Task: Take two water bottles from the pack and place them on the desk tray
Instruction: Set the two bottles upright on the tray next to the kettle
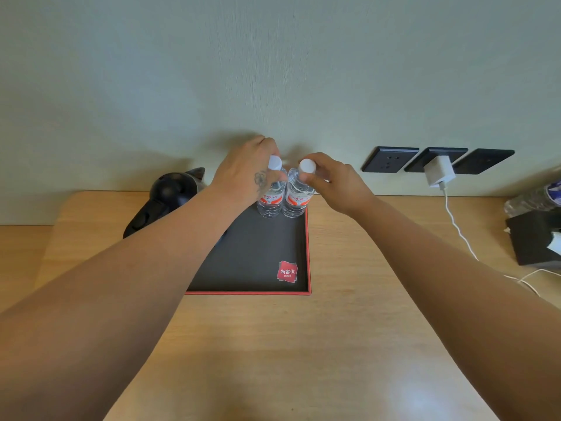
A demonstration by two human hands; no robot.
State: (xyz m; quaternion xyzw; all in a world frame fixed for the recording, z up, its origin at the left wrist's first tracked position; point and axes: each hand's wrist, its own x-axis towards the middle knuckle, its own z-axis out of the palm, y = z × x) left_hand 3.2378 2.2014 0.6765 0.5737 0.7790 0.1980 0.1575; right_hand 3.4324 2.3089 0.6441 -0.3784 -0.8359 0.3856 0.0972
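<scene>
Two clear water bottles with white caps and red labels stand upright side by side at the far end of the dark tray (258,262), which has a red rim and a red logo. My left hand (247,171) grips the neck of the left bottle (271,199). My right hand (334,183) grips the neck of the right bottle (297,199). Both bottle bases touch the tray floor. The bottles stand nearly against each other.
A black kettle (170,196) sits at the tray's far left, partly behind my left forearm. Black wall sockets (390,159) hold a white charger (438,174) with a cable trailing over the wooden desk. A black tissue box (534,241) and a plastic-wrapped bottle pack (534,199) lie far right.
</scene>
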